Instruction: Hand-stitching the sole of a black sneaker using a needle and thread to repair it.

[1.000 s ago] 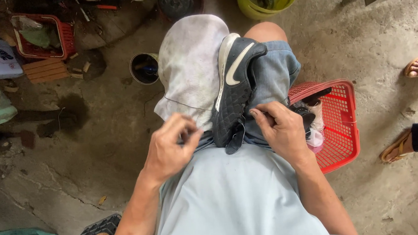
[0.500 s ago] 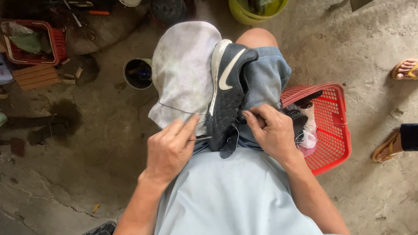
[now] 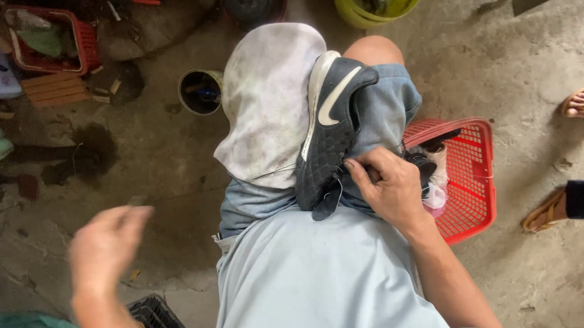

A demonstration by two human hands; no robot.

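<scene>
Shoe (image 3: 328, 133): dark, with a white sole edge and a white curved mark on its side; it lies on its side across the person's lap, toe pointing away from them, wedged between the cloth and the right thigh.
Right hand (image 3: 390, 189): rests at the heel end of the shoe, fingers curled and pressed together, pinching something small at the shoe's edge; what sits between the fingertips is too small to tell.
Left hand (image 3: 104, 245): out to the left, well apart from the shoe, above the floor; it is blurred, fingers loosely bent, and I cannot tell whether it grips anything.
Thread (image 3: 266, 174): a thin pale line runs from the shoe leftward across the lower edge of the cloth; its far end is lost to view.
Cloth (image 3: 267, 100): dirty white, draped over the left knee, touching the shoe's sole side.
Shorts (image 3: 384, 109): blue denim, under the shoe and cloth.
Basket (image 3: 477, 177): red plastic, on the floor just beside the right thigh, with small items inside.
Can (image 3: 200, 91): open, round, on the floor left of the knee.
Bucket (image 3: 377, 2): green-yellow, beyond the knees.
Floor (image 3: 508, 59): bare concrete, stained.
Sandalled feet (image 3: 581, 102): another person's, at the right edge.
</scene>
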